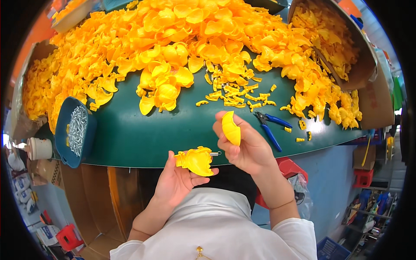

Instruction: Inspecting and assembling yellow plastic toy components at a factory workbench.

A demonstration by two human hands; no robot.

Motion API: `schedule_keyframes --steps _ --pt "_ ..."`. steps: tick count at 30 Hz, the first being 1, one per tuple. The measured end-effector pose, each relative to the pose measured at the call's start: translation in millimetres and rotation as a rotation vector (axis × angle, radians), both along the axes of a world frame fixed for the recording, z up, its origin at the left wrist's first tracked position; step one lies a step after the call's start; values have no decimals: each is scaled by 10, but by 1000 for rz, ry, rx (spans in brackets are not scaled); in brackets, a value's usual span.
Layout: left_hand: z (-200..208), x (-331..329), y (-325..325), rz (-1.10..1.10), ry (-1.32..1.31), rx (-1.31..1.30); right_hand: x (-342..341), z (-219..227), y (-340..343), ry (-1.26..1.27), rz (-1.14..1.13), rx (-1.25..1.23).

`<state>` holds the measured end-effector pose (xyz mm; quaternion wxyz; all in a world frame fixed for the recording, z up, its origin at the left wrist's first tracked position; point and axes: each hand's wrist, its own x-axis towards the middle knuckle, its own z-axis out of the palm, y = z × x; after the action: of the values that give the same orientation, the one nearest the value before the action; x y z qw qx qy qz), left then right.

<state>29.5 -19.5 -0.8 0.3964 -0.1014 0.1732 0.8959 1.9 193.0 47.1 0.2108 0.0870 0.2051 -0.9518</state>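
Note:
My left hand holds a yellow plastic shell part by its edge, hollow side up, just off the table's near edge. From that part's right side a small metal spring or pin sticks out toward my right hand. Between thumb and fingers, my right hand grips a curved, ribbed yellow shell piece, held a little higher and apart from the first. Blue-handled side cutters lie on the green table, right of my right hand.
Yellow shells are heaped across the far side. Small yellow clip-like pieces lie scattered before the heap. A blue bin of metal pins stands at the left edge. A cardboard box of yellow parts leans at the right.

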Motion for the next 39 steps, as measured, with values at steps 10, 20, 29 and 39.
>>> schedule_keyframes --steps 10,20,29,39 --pt "-19 30 -5 30 -17 54 132 53 -69 -63 198 -396" --pt "-55 1 -29 2 -23 30 -59 -15 331 168 -7 92" --pt "-48 23 -31 -4 -58 33 -1534 900 1371 409 -235 1834" --pt "-8 -42 -33 23 -39 -139 -2303 526 1511 763 -271 2264"
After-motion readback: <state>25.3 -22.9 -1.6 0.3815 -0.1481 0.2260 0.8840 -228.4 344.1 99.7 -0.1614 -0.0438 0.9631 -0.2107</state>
